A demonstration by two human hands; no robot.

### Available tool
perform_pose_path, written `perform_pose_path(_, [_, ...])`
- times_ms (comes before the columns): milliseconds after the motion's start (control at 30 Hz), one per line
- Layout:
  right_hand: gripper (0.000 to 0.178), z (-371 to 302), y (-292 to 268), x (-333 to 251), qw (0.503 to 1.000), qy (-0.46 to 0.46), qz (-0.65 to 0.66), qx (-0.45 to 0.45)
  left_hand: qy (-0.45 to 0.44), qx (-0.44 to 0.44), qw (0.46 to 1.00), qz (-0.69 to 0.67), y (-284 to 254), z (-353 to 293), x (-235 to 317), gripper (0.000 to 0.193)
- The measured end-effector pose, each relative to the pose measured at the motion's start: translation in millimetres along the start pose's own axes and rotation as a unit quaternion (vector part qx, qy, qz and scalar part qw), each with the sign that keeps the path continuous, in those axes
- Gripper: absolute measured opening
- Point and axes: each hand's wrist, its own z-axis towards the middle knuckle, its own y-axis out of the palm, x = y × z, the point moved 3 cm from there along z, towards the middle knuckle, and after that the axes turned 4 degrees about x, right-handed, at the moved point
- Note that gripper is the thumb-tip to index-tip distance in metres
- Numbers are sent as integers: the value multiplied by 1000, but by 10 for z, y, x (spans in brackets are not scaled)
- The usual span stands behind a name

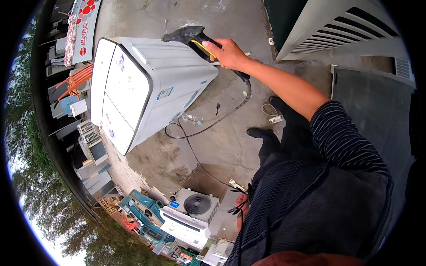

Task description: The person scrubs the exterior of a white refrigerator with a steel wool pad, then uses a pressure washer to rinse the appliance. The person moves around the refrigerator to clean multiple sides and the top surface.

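Observation:
My right hand [228, 54] is wrapped round the grip of a black spray gun [188, 34] with a yellow trigger. The gun's head is above the upper edge of a large white appliance [173, 75], apparently a chest freezer. I cannot tell whether they touch. The appliance has a black-edged, two-part white panel with stickers and a ribbed side with labels. A dark hose [242, 104] runs from the gun and loops over the concrete floor. Low in the picture, my left hand [242, 205] is closed round a bunch of black cable [248, 195], partly hidden by my clothes.
A power strip [276, 119] lies beside my feet. Below the appliance are an outdoor air-conditioner unit [197, 204], a long white indoor unit [184, 228] and a teal vehicle [142, 213]. An orange chair [77, 82] stands at left. A grey vented cabinet [341, 31] occupies the upper right.

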Motion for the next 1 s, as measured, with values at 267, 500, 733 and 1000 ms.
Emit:
perform_pose_path(267, [55, -26, 67, -466, 999, -26, 25, -7, 39, -19, 998, -38, 397, -198, 315, 19])
perform_pose_path(500, [56, -261, 90, -370, 997, -41, -60, -24, 29, 3, 999, -26, 318, -101, 68, 20])
perform_pose_path(733, [56, -451, 188, -280, 997, -43, -54, -33, 26, 8, 999, -20, 334, -97, 22, 20])
perform_pose_path(1000, [53, -440, 364, -408, 997, -45, -42, -39, 24, 14, 1000, -14, 321, -141, -65, 21])
